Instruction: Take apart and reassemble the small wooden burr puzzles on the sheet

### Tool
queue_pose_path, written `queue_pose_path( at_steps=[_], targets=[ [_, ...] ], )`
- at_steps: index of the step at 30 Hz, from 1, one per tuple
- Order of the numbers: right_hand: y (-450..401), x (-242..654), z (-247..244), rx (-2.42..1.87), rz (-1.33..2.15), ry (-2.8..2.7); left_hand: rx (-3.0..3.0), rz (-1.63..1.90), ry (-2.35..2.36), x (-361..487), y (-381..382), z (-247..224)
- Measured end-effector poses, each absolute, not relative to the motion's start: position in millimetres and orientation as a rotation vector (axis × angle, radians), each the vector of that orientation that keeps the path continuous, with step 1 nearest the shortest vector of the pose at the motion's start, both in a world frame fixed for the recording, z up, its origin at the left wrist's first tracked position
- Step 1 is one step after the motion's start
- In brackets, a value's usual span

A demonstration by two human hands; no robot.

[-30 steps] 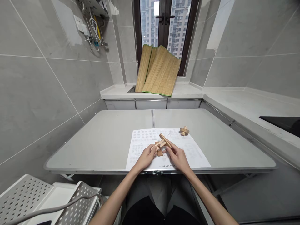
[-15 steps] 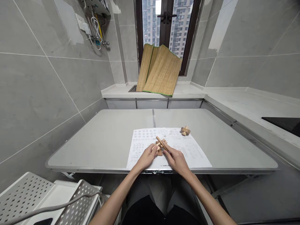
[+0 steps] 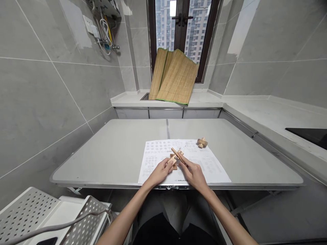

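My left hand [image 3: 161, 173] is closed on a pale notched wooden puzzle piece [image 3: 172, 159] above the printed sheet. Between the fingers and thumb of my right hand [image 3: 194, 174] is a slim wooden puzzle stick [image 3: 176, 153], slanting up to the left and crossing close to the left hand's piece. Whether the two pieces touch I cannot tell. A darker brown wooden piece [image 3: 175, 166] shows beneath them, partly covered by my fingers. At the sheet's far right corner sits an assembled wooden burr puzzle [image 3: 202, 143].
The printed sheet [image 3: 212, 170] with small diagrams lies at the front edge of a grey folding table [image 3: 102, 153]. A woven mat [image 3: 176, 78] leans against the window. White perforated racks [image 3: 28, 211] stand at lower left, and a white counter [image 3: 276, 109] runs along the right.
The pieces in my hands have separated a little, and the stick has shifted slightly right with my right hand. The burr puzzle on the sheet has stayed put.
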State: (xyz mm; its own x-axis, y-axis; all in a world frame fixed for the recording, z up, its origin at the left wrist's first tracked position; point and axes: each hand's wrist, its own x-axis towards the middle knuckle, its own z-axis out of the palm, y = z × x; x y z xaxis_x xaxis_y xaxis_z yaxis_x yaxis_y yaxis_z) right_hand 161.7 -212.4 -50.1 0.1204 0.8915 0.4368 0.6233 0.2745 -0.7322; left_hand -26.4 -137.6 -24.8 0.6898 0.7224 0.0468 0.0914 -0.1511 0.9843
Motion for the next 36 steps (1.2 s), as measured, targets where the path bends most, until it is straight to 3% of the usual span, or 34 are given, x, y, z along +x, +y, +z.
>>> queue_pose_path(
  at_steps=[13, 24, 36],
  targets=[
    [-213.0, 160.9, -47.1, -1.326, 0.398, -1.706, 1.639, 0.631, 0.641, -29.8, -135.4, -29.5],
    [-214.8, 158.3, -55.8, -1.426, 0.177, -1.662, 1.69, 0.698, 0.581, -28.6, -138.3, -24.8],
    [-215.6, 160.2, -55.3, -1.396, 0.323, -1.65, 1.707, 0.71, 0.571, -28.6, -139.0, -27.6]
  ],
)
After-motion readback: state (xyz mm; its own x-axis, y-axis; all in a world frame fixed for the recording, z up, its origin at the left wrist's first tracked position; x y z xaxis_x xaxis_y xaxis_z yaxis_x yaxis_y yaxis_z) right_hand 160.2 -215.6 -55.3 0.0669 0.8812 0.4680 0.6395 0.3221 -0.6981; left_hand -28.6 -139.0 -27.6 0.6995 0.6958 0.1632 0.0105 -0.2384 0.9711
